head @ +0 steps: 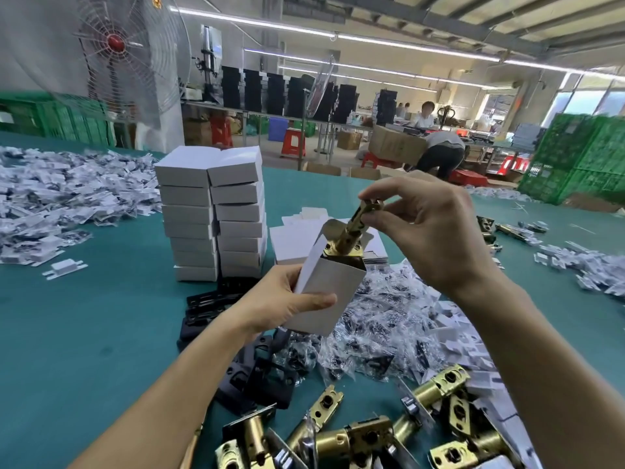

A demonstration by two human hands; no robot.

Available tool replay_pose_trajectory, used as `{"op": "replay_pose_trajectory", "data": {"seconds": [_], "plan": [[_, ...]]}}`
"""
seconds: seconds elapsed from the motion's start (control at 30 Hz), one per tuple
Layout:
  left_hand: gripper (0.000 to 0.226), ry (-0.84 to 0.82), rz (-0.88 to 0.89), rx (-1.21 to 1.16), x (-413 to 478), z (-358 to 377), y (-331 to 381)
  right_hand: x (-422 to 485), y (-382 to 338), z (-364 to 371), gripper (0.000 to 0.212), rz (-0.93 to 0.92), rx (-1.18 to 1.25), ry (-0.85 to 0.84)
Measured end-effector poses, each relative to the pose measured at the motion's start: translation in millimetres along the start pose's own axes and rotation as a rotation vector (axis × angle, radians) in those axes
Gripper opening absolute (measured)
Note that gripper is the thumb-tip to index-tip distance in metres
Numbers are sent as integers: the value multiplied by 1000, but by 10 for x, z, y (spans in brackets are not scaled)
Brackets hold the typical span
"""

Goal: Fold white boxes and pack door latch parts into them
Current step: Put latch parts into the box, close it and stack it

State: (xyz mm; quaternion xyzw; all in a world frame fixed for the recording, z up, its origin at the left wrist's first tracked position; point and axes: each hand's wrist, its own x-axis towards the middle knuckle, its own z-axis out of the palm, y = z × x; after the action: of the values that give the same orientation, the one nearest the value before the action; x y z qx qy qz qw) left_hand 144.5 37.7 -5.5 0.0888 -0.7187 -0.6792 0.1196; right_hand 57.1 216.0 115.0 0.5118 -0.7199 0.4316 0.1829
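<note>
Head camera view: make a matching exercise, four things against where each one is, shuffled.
1. open white box
2. brass latch
3. stack of closed boxes
4. black plates

A. pinched by the right hand
B. standing on the table beyond the hands
C. gripped by the left hand
D. lying on the table under the left forearm

Pairs: 1-C, 2-A, 3-B, 4-D

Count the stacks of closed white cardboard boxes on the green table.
2. The left stack of white cardboard boxes and the right stack stand touching, beyond the left hand. Further stacks behind them may be hidden.
</note>
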Motion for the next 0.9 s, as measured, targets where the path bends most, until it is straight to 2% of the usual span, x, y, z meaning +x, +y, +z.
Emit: {"op": "replay_pose_trajectory", "data": {"seconds": [0.17,0.37,0.53,0.63,0.7,0.77,0.9], "plan": [[50,48,70,39,-4,0,20,49,-43,10,21,119,151,-12],[48,73,104,61,-17,15,44,57,35,-76,18,245,190,18],[32,185,69,91,16,10,2,15,136,-164,19,191,0,147],[29,233,67,58,31,-9,-4,-31,164,-194,18,177,26,150],[31,253,75,49,35,-14,-3,-74,151,-192,17,230,168,15],[30,277,76,73,46,-16,-20,-138,131,-145,25,276,220,-194],[29,296,97,150,39,9,-18,-229,138,52,50,189,-133,-509]]}}
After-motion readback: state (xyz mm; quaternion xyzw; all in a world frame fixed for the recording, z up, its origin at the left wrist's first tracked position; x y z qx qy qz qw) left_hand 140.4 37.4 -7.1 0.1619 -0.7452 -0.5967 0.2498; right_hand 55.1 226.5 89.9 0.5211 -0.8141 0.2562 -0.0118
